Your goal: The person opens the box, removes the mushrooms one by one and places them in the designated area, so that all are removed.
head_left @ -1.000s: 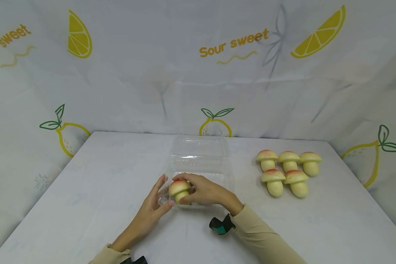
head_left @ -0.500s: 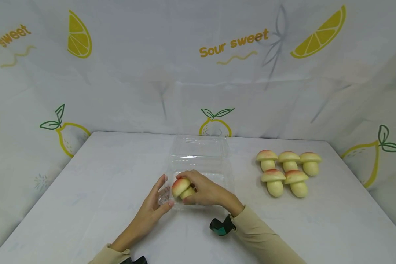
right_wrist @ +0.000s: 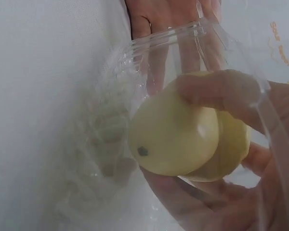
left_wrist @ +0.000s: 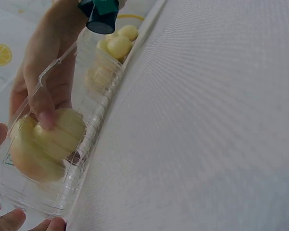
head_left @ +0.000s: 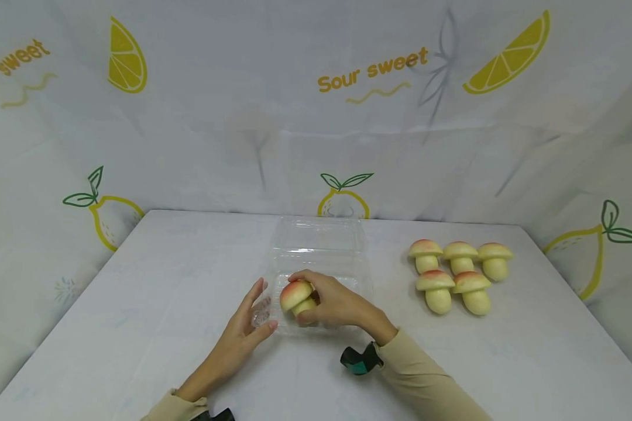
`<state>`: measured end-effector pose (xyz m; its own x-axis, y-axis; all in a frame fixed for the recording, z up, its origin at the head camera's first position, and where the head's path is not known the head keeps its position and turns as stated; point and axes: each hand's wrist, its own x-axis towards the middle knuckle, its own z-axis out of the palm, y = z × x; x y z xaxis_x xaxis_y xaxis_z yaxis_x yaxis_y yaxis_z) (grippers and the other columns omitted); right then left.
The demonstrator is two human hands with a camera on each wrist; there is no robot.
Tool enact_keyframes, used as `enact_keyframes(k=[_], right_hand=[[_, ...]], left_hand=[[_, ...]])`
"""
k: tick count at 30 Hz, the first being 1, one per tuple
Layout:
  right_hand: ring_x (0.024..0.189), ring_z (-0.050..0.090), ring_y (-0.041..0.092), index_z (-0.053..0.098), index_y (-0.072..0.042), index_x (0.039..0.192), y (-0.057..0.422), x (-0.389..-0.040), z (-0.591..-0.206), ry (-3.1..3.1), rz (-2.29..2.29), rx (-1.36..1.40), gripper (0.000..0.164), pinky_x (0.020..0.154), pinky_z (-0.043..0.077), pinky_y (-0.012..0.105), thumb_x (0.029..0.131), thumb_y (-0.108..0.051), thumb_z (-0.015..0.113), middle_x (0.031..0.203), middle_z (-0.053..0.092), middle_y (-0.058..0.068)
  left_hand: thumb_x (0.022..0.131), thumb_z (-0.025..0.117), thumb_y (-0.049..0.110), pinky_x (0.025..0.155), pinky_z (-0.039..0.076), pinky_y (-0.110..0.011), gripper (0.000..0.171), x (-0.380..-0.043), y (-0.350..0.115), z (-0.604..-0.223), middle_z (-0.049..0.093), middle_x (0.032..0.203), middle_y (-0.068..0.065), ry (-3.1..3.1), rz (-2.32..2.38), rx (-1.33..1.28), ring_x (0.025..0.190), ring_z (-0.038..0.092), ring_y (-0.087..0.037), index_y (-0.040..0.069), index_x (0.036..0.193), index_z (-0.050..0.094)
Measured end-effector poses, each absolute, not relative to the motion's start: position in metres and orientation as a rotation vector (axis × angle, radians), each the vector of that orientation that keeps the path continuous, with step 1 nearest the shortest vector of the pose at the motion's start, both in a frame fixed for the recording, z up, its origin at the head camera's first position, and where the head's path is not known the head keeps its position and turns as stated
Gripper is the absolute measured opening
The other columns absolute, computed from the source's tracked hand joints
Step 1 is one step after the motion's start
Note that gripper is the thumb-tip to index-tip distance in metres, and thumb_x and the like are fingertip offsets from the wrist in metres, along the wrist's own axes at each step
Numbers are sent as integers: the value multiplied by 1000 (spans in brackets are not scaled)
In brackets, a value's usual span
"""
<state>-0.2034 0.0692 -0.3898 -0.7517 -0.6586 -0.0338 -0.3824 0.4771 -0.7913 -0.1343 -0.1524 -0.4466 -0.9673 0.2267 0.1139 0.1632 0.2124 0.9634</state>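
Observation:
A mushroom-shaped bun or model [head_left: 295,296], pale yellow with a reddish cap, is gripped by my right hand [head_left: 333,301] inside the near half of a clear plastic clamshell box [head_left: 321,259]. In the right wrist view the thumb presses on the mushroom's stem [right_wrist: 171,130], which has a small dark spot at its end. The mushroom is tilted, cap toward the left. My left hand [head_left: 242,324] stays at the box's left end, fingers nearly straight, thumb at the near corner. Through the clear wall, the left wrist view shows the same mushroom [left_wrist: 41,154].
Several matching mushrooms [head_left: 436,290] stand in two rows at the right of the white table [head_left: 137,304]. Behind the near half of the box its clear lid [head_left: 318,233] lies folded back. A printed cloth [head_left: 216,117] hangs behind the table.
My right hand has shifted slightly right with the mushroom, whose cap has gone from upright to leaning left. The left hand has kept its place at the box.

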Motion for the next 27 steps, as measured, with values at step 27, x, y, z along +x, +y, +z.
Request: enact_keyframes(k=[27], right_hand=[[107,60,17,47,-3,141,98,-203,-384,2394,-1299,-887,65,94,53,27,84,-12,77,133,58,6]], left_hand=[[97,62,16,107,48,-48,82,-135,-152,-446,12,166,-19,2385,1917,402,149,18,-50,13,160,10]])
